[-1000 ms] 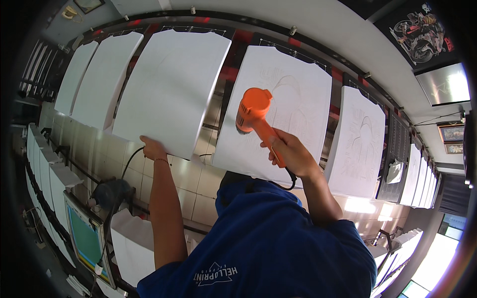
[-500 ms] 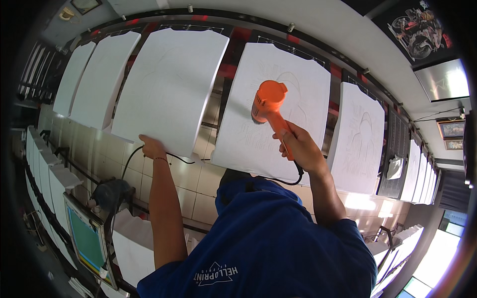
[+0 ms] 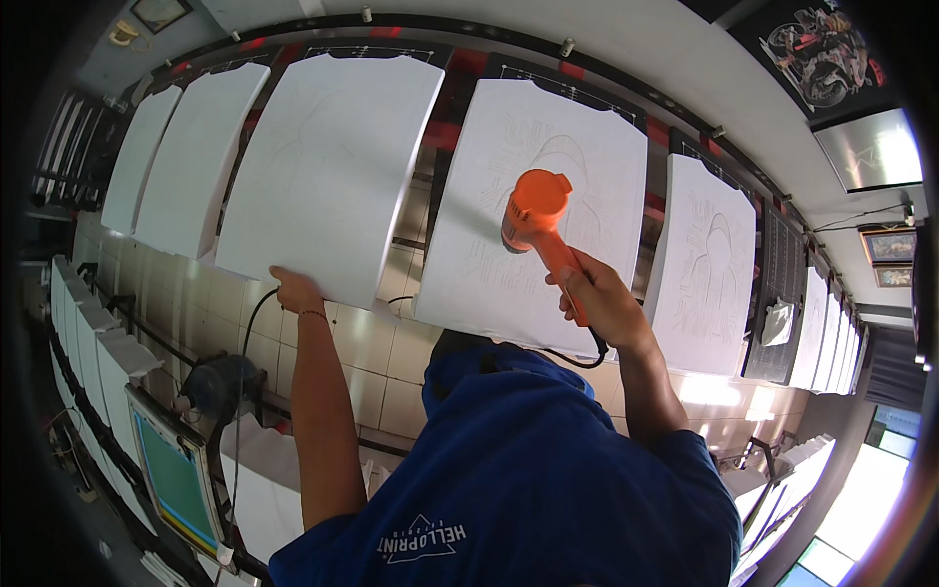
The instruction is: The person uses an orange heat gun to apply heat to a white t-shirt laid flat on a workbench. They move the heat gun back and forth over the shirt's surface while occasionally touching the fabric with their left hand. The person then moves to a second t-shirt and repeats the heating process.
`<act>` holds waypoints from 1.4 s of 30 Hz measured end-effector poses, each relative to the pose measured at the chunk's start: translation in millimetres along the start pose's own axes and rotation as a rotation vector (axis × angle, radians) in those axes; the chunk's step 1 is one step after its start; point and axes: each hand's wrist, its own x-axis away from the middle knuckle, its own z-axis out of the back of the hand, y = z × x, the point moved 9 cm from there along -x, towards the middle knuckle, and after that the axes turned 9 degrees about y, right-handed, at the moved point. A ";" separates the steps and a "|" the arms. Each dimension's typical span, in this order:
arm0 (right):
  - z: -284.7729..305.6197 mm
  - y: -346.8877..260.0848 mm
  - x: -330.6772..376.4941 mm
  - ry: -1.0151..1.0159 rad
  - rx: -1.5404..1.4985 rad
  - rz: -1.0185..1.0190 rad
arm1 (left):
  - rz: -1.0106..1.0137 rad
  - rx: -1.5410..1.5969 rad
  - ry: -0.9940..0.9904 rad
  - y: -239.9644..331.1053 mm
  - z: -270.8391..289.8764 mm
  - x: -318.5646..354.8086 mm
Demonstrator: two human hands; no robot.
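Observation:
My right hand (image 3: 608,301) is wrapped round the handle of an orange heat gun (image 3: 541,201), held above a white fabric panel (image 3: 469,279) spread over a board. Its dark nozzle points down at the panel, which bears faint raised outlines. At the lower edge of the neighbouring white panel (image 3: 313,166) on the left, my left hand (image 3: 296,292) is closed round a black power cord (image 3: 256,311). The cord hangs down on the left, and another stretch runs from the gun's handle past my waist.
Another outlined white panel (image 3: 706,264) lies to the right, beside a bare dark board (image 3: 773,293). More white panels (image 3: 201,161) line the row at left. Behind me on the left are a green framed screen (image 3: 174,470) and a dark round object (image 3: 217,384). Tiled floor (image 3: 377,352) shows between.
The heat gun and my right hand have shifted slightly right and toward me over the same panel. My left hand stays at the left panel's lower edge with the cord.

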 end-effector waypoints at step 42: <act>75.9 27.5 46.7 0.220 -0.043 -0.091 | 0.042 0.054 -0.050 1.5 -0.5 11.5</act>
